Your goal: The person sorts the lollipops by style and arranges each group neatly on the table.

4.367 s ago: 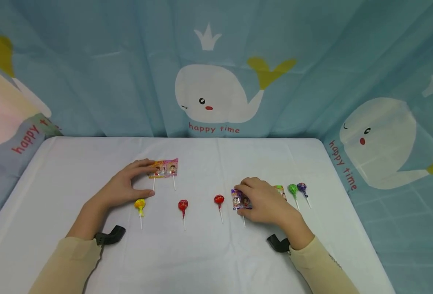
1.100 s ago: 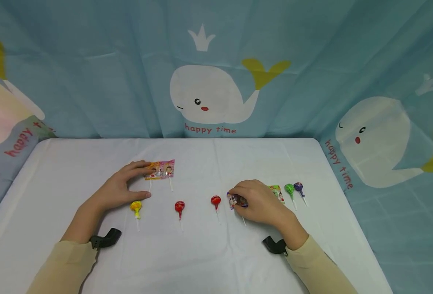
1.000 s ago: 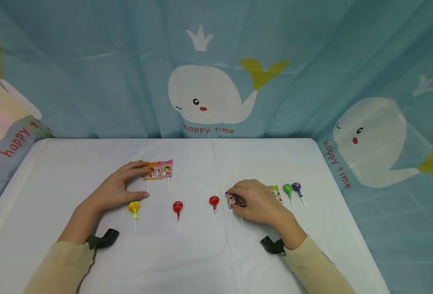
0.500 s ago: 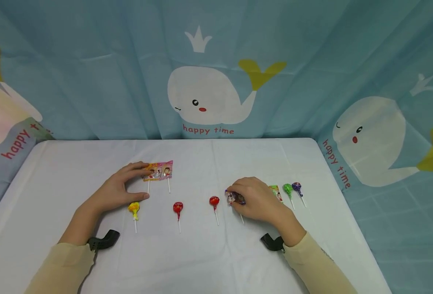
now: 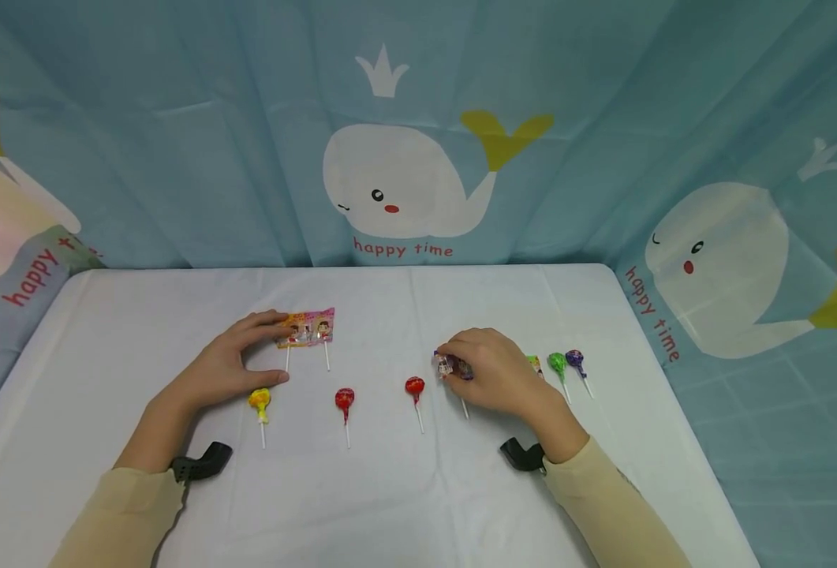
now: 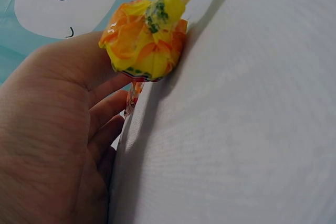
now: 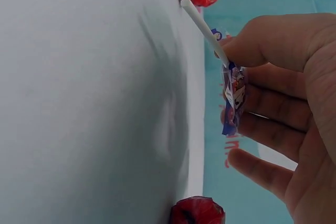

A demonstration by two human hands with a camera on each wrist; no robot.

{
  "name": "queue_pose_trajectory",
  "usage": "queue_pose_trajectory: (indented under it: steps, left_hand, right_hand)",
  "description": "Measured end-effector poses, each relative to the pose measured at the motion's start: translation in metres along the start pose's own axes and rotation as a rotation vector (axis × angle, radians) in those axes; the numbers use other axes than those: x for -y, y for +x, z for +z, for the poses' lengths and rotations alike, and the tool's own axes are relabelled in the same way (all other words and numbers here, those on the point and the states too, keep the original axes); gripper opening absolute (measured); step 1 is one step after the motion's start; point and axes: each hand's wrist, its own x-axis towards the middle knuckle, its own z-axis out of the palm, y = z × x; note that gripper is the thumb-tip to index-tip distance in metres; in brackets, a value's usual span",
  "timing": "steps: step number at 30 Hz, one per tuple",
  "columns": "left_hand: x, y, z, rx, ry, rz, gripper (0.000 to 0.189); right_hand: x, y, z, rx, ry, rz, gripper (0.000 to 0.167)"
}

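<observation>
My right hand [image 5: 496, 371] pinches a flat lollipop in a purple-edged clear wrapper [image 5: 443, 365] between thumb and fingers. In the right wrist view this wrapped lollipop [image 7: 234, 98] is off the cloth, its white stick pointing away from the hand. My left hand [image 5: 229, 361] rests with its fingertips over an orange-wrapped lollipop [image 5: 292, 341], the thumb held well apart. A pink-wrapped lollipop [image 5: 324, 326] lies against the orange one. Just below the left thumb lies a yellow round lollipop [image 5: 259, 400], large in the left wrist view.
Two red lollipops [image 5: 344, 399] [image 5: 414, 386] lie between the hands on the white tablecloth [image 5: 361, 505]. Right of the right hand are a green-wrapped packet [image 5: 536, 364], partly hidden, a green round lollipop [image 5: 557, 364] and a purple one [image 5: 575, 360]. A whale-print curtain [image 5: 269, 142] stands behind the table.
My right hand has gripped the purple-wrapped lollipop, which lay flat before, and has moved it up off the cloth and slightly toward the far side. The left hand stays on the orange-wrapped lollipop.
</observation>
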Motion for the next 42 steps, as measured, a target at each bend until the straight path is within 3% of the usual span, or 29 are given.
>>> queue_pose_trajectory:
  steps: [20,42]
  left_hand:
    - [-0.002,0.001,0.000,0.003,-0.004,0.003,0.069]
    - [0.001,0.000,-0.001,0.001,0.015,0.007,0.069]
  right_hand:
    - [-0.004,0.024,-0.006,-0.041,0.013,0.029,0.031]
    - [0.012,0.066,-0.005,-0.107,0.091,0.013,0.027]
